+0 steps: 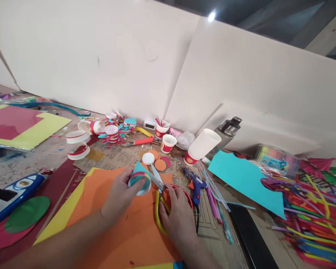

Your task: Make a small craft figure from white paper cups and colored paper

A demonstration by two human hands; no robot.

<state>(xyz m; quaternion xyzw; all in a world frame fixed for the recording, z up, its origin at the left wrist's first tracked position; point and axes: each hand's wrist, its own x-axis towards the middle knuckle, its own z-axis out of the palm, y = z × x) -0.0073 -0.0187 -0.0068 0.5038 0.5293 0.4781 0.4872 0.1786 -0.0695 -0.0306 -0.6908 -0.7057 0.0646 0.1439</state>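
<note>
Orange card sheet (123, 239): nearest item, lying flat under both forearms. Left hand (120, 196): fingers closed round a short cup section (140, 182), which is wrapped in teal paper with a red band and held just above the sheet at mid-table. Right hand (179, 216): fingers through the yellow and red loops of the scissors (159, 185), gripping them; blades nearly together, just beside the teal wrap. Progress, as judged: the wrap is on, but a teal corner stands past the rim, so trimming looks unfinished. Banded rings (78, 144) lie further back on the left. Blue glue gun (196, 188) rests just right of the scissors.
</note>
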